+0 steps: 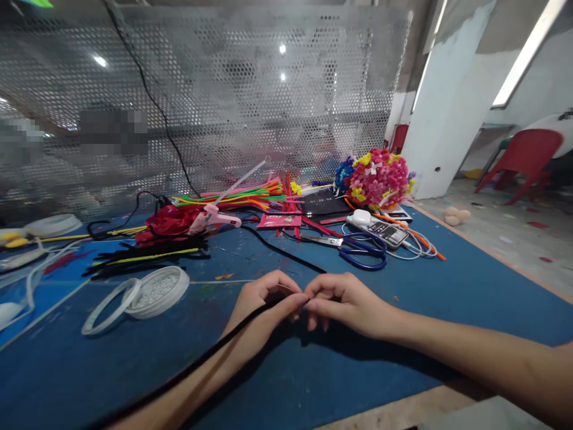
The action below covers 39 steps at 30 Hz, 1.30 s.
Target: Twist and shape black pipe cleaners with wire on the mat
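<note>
The black stem is lying low in the middle of the blue mat, running from the fingertips down along the left forearm toward the bottom left corner. The mat is covering a table; bare wood is showing at its near edge. Beyond it a perforated mesh screen is standing across the back, and off to the right a white pillar and a red chair are sitting on a grey floor.

Scissors, a phone, a pink glue gun, a pile of coloured stems and a pom-pom ball are crowding the far side. A white tub is resting at the left.

The stem's far end is hiding inside the fingers, and its lower end is running out of view. What is behind the mesh is blurred, impossible to make out.

The left hand is curling knuckles-up, thumb and forefinger pinching the stem. The right hand is coming in from the right, fingers bent, tips pinching the same stem, the two hands touching at the fingertips.
</note>
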Motion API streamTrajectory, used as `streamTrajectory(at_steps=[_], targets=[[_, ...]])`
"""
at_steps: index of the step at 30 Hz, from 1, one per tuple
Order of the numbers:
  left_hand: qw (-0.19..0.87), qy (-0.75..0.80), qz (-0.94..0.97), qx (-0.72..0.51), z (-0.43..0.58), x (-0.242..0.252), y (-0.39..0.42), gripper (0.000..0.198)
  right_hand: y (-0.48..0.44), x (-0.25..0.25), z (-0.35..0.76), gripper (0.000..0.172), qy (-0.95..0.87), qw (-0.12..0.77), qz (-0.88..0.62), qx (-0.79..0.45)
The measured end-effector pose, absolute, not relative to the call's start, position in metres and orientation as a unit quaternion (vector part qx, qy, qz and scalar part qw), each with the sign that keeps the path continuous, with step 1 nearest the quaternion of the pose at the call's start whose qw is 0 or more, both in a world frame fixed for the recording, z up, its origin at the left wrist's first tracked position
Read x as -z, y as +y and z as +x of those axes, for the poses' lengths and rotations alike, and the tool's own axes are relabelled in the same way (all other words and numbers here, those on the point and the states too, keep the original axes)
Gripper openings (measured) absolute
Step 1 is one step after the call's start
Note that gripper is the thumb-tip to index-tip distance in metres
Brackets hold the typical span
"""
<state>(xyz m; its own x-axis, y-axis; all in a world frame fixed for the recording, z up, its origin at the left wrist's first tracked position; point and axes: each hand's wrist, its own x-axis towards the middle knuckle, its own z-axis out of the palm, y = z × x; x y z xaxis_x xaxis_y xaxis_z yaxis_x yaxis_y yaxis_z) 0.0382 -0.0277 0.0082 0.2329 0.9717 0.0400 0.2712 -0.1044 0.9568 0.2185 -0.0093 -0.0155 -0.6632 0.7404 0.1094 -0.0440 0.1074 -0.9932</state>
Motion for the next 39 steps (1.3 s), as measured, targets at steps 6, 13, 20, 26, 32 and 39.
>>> streamTrajectory(at_steps=[6,13,20,26,32,39], targets=[[0.374,0.493,0.694,-0.370,0.037,-0.007,-0.027,0.010,-0.007,0.014,0.218,0.029,-0.640,0.297,-0.277,-0.652],[0.363,0.452,0.726,-0.370,0.039,-0.005,-0.026,0.011,0.003,0.008,0.229,0.022,-0.653,0.213,-0.219,-0.693],[0.265,0.464,0.774,-0.339,0.036,0.002,-0.030,0.016,-0.003,0.009,0.225,0.022,-0.622,0.222,-0.263,-0.704],[-0.120,0.225,0.915,-0.313,0.020,-0.002,-0.018,0.007,-0.005,0.011,0.220,0.016,-0.540,0.258,-0.328,-0.731],[-0.321,0.195,0.878,-0.297,0.016,-0.007,-0.018,0.020,-0.002,0.012,0.221,0.017,-0.558,0.296,-0.346,-0.694],[-0.254,0.236,0.898,-0.272,0.019,-0.005,-0.021,0.016,-0.008,0.011,0.219,0.016,-0.617,0.324,-0.371,-0.614]])
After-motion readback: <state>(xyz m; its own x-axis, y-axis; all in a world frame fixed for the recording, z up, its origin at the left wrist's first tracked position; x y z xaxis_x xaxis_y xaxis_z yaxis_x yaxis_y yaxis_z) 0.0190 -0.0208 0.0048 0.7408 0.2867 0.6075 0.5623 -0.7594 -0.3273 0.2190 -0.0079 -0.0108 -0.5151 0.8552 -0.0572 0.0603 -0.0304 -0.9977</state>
